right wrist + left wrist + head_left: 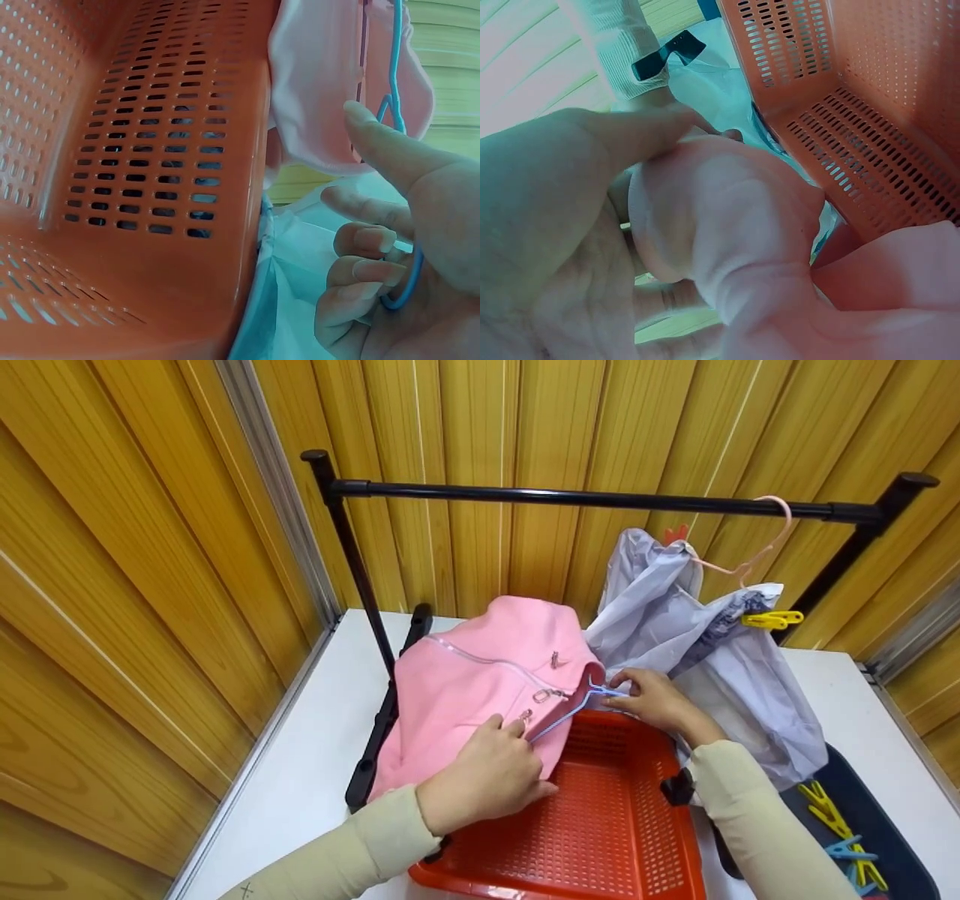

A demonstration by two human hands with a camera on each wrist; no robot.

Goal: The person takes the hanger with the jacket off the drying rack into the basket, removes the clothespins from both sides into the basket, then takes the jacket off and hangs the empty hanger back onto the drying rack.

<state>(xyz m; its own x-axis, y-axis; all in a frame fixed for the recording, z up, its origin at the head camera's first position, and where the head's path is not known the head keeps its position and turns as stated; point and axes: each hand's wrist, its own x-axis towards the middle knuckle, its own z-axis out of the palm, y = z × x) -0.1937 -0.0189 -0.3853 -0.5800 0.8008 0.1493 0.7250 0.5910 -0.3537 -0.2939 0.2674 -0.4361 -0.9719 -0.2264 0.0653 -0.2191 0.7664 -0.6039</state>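
Observation:
A pink zip-up jacket (480, 682) lies over the far left part of the red basket, its zip pull near the neck opening. My left hand (487, 769) holds the jacket's edge by the neck; the left wrist view has pink cloth (742, 202) between thumb and fingers. Part of a blue hanger (561, 721) runs into that opening, the rest hidden by cloth. At the hanger's hook end is my right hand (660, 705). Its lower fingers curl round the hook (411, 285) in the right wrist view, while the thumb lies along the wire.
The red basket (686, 840) stands between my arms. Behind it rises a black rack (525, 495), where a pale garment (652, 600) hangs from a pink hanger (780, 529) with red and yellow clips. A dark tray (900, 817) at right holds several clothespins (825, 810).

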